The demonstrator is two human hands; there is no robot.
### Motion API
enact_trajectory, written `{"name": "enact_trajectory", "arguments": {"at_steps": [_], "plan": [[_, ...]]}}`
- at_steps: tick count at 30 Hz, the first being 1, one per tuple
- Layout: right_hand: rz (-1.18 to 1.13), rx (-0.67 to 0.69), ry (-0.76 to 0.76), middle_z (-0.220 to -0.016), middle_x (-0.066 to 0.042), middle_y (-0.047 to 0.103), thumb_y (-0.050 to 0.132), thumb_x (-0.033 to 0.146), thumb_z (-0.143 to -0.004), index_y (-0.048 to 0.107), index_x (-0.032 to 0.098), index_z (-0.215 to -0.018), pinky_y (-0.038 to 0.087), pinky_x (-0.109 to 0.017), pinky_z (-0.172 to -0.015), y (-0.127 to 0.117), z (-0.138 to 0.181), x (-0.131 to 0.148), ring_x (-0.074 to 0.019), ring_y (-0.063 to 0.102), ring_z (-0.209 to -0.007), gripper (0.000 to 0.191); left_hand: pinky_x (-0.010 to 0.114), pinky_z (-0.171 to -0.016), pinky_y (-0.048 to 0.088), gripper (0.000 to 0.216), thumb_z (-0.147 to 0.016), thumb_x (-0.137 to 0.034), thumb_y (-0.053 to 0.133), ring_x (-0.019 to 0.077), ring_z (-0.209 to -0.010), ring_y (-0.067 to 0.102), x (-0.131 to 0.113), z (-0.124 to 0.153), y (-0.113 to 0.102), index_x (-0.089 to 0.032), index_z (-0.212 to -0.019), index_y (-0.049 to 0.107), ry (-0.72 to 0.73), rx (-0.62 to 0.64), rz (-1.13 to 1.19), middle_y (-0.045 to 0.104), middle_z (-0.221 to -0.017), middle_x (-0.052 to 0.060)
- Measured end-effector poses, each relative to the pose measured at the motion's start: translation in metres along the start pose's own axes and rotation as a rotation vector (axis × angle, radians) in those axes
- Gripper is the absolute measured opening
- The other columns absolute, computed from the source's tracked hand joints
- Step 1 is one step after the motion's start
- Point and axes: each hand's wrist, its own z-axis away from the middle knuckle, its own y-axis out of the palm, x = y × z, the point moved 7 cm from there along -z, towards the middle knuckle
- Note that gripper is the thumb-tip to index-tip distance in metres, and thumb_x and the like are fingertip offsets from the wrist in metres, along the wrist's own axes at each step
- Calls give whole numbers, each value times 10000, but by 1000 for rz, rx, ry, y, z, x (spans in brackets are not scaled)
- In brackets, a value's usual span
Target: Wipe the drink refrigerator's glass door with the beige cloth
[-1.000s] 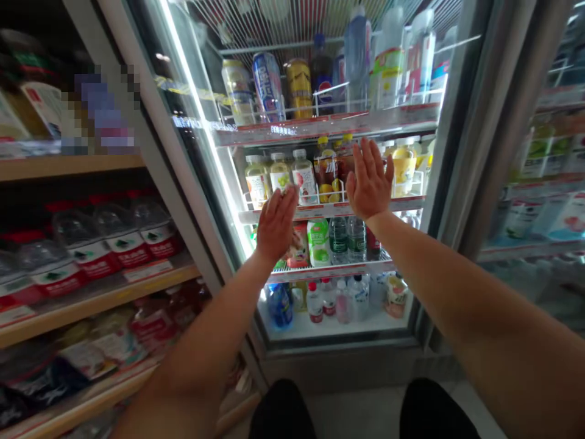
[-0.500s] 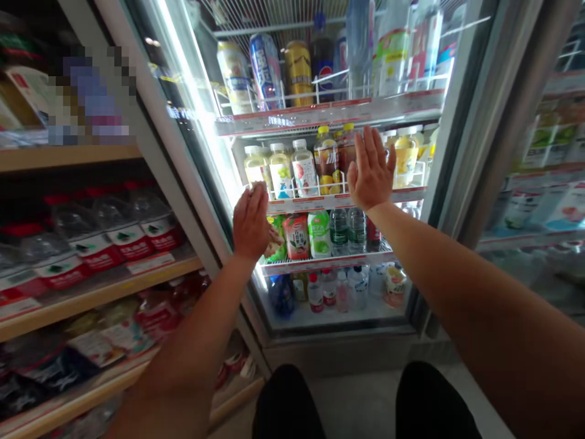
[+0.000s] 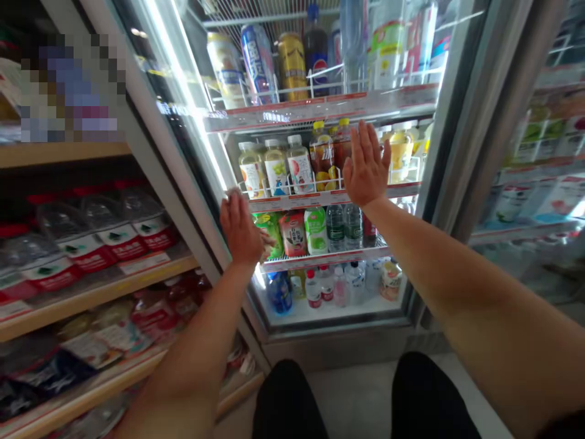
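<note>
My left hand (image 3: pixel 241 230) is up with its fingers stretched out, near the left side of the lit drinks fridge (image 3: pixel 338 326). Its reflection shows beside it, so glass appears to lie between it and the drinks. Farther right, my right hand (image 3: pixel 367 167) is raised flat, fingers extended, in front of the middle shelf. Whether either palm touches the glass I cannot tell. Behind the hands stand white-capped bottles (image 3: pixel 299 163), a yellow-capped tea bottle (image 3: pixel 322 155) and, lower down, a green carton-like pack (image 3: pixel 316 231). Both hands hold nothing.
On the left, wooden shelves (image 3: pixel 155 268) carry red-labelled bottles (image 3: pixel 109 235) and packaged goods. Cans and tall bottles fill the fridge's upper shelf (image 3: pixel 320 110). Another drinks cooler (image 3: pixel 534 231) stands on the right. My knees (image 3: pixel 287 396) show below.
My left hand has shifted left, towards the fridge's left frame. The right hand stays flat before the middle shelf, and the view has moved slightly.
</note>
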Motion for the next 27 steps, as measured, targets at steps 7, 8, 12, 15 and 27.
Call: {"name": "enact_trajectory", "arguments": {"at_steps": [7, 8, 12, 15, 27], "plan": [[53, 2, -34, -1686, -118, 327, 319, 263, -966, 276, 183, -1616, 136, -625, -1279, -2, 1, -2, -280, 240, -1588, 657, 435, -1303, 243, 530, -1041, -147, 328, 217, -1571, 265, -91, 9, 43, -146, -1559, 442, 321, 46, 28, 498, -1572, 124], [46, 2, -50, -1685, -115, 327, 319, 258, -970, 270, 187, -1618, 145, -624, -1279, -3, 0, -2, -282, 247, -1586, 654, 445, -1309, 222, 536, -1052, -154, 316, 221, -1588, 210, -89, -3, 38, -112, -1581, 388, 275, -24, 31, 442, -1608, 146], [-15, 11, -82, -1680, -108, 333, 347, 244, -973, 258, 206, -1623, 164, -638, -1277, -9, -2, -2, -301, 258, -1581, 658, 459, -1319, 184, 591, -1066, -173, 338, 225, -1604, 131, -91, -33, 30, -108, -1641, 220, 126, -193, 88, 333, -1667, 162], [-58, 8, -64, -1674, -119, 351, 386, 230, -979, 301, 197, -1606, 222, -646, -1268, -14, 15, 3, -318, 292, -1567, 634, 511, -1308, 216, 697, -1031, -154, 408, 255, -1600, 156, -119, -22, 45, -170, -1668, 125, 183, -132, 163, 365, -1652, 167], [-259, 131, -349, -1479, -189, 601, 485, 190, -1030, 493, 109, -1515, 505, -452, -1155, 13, 156, 60, -270, 535, -1411, 492, 456, -1254, 371, 836, -970, -170, 500, 261, -1580, 221, -146, 0, 35, -203, -1674, 50, 495, 66, 296, 250, -1702, 144]]}}
